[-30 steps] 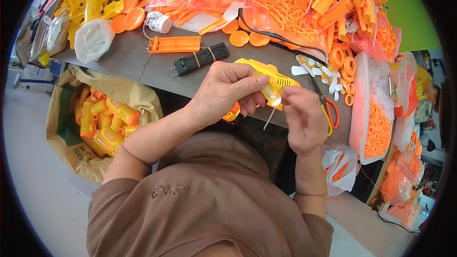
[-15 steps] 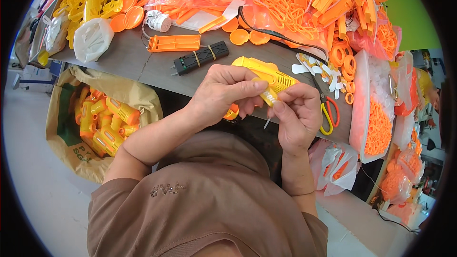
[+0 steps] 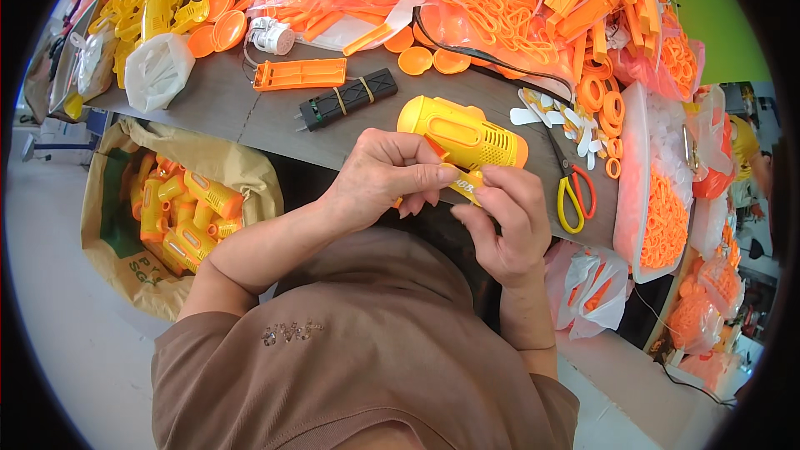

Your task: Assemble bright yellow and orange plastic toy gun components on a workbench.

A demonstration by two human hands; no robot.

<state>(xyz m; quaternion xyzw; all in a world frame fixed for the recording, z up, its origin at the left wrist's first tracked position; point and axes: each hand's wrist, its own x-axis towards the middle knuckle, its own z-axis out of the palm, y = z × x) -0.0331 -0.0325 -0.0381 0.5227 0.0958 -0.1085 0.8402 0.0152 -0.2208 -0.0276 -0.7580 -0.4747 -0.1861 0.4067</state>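
Observation:
A small yellow piece with white lettering (image 3: 463,184) is between my hands, just off the table's near edge. My left hand (image 3: 377,170) pinches one end between thumb and fingers, and a bit of orange shows beside its fingers. At the other end, the fingertips of my right hand (image 3: 513,221) press on the piece; the right thumb is lowered away from them. Just beyond my hands, a yellow cylindrical housing (image 3: 457,128) with a slotted grille and an orange end lies on the table. What sits under my left fingers is mostly hidden.
Scissors (image 3: 573,200) and white-backed strips (image 3: 583,137) lie to the right, beside a bin of orange rings (image 3: 637,242). A black battery-like block (image 3: 348,100) and an orange tray (image 3: 300,74) lie left. A paper bag (image 3: 242,158) of yellow housings stands below the table.
My right thumb has come away from the yellow piece and dropped lower. The white sliver below the right fingers is out of sight. More of the yellow housing shows beyond my hands.

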